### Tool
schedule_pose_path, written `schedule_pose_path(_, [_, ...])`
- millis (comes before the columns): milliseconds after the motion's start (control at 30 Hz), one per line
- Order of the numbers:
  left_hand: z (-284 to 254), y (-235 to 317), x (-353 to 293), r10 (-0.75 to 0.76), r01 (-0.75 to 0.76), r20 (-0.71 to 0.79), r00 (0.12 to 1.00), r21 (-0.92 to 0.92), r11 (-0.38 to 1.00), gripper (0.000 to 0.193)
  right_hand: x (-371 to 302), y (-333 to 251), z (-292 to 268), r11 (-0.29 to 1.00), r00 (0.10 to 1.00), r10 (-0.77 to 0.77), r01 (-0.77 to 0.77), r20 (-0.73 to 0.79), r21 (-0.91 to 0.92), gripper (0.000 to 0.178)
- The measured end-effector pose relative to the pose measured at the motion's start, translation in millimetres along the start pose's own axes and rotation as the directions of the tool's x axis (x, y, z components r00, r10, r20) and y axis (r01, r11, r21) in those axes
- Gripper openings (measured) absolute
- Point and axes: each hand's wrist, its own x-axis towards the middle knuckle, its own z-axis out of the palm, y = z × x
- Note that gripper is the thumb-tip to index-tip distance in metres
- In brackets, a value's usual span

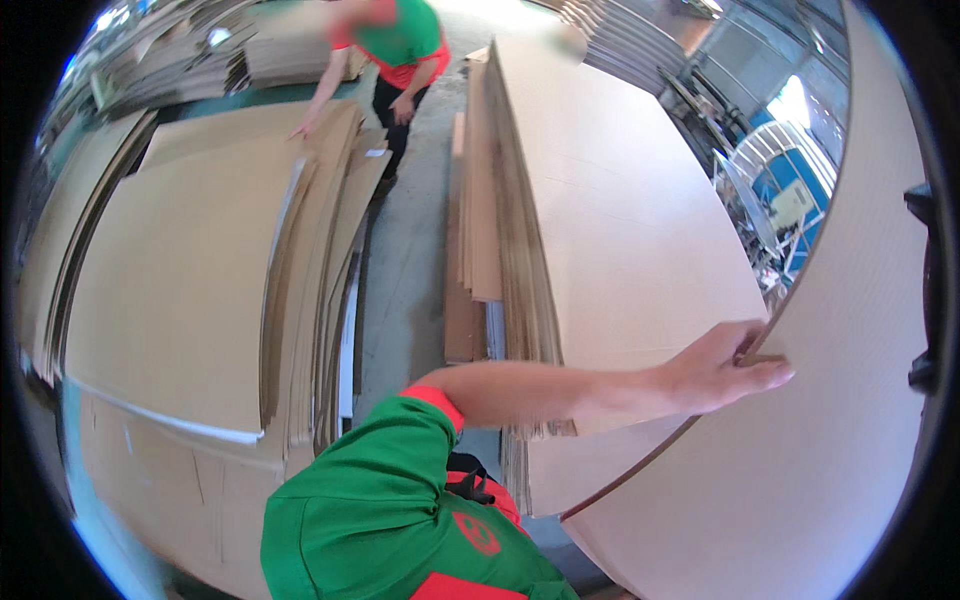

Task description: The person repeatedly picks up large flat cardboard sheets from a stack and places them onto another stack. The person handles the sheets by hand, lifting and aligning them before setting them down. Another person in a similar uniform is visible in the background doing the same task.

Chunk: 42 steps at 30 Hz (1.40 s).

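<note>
My left hand (728, 366) reaches across to the right, out of a green sleeve with a red cuff. Its fingers and thumb are closed on the edge of a large, pale cardboard sheet (850, 400). That sheet is raised and curves along the right side of the view. Beside it, under my forearm, lies a tall stack of cardboard sheets (630, 220) with a pale top. A lower part of the stack (590, 465) shows below my forearm. My right hand is out of view.
Another stack of brown cardboard (180, 280) stands at the left, its sheets uneven. A co-worker (405, 45) in green and red stands at its far end, one hand on it. A grey floor aisle (405, 250) runs between the stacks. A white metal frame (785, 170) stands at the far right.
</note>
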Motion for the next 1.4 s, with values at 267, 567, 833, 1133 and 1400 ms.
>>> schedule_pose_path(267, [-26, -28, 48, 0.111, -0.107, -0.124, 0.986, 0.044, 0.993, 0.043, 12, 67, 36, 0.985, 0.977, 0.170, -0.168, -0.130, 0.028, 0.063])
schedule_pose_path(567, [-87, -37, 148, 0.169, -0.023, -0.435, 0.884, 0.321, 0.947, 0.039, 48, 156, 111, 0.788, 0.829, 0.559, -0.528, -0.010, 0.317, 0.065])
schedule_pose_path(833, [-215, -71, 190, 0.141, 0.169, -0.567, 0.812, 0.459, 0.872, 0.045, 7, 229, 204, 0.751, 0.774, 0.598, -0.632, 0.208, 0.191, 0.072])
schedule_pose_path(1133, [-429, -267, 107, -0.250, 0.609, -0.776, 0.579, 0.209, 0.765, 0.065, -92, 337, 201, 0.483, 0.609, 0.721, -0.784, -0.331, -0.391, 0.092])
schedule_pose_path(1400, [-499, -360, 17, -0.485, 0.836, -0.819, 0.305, -0.015, 0.549, 0.069, -101, 358, 161, 0.377, 0.582, 0.773, -0.743, -0.253, -0.553, 0.082])
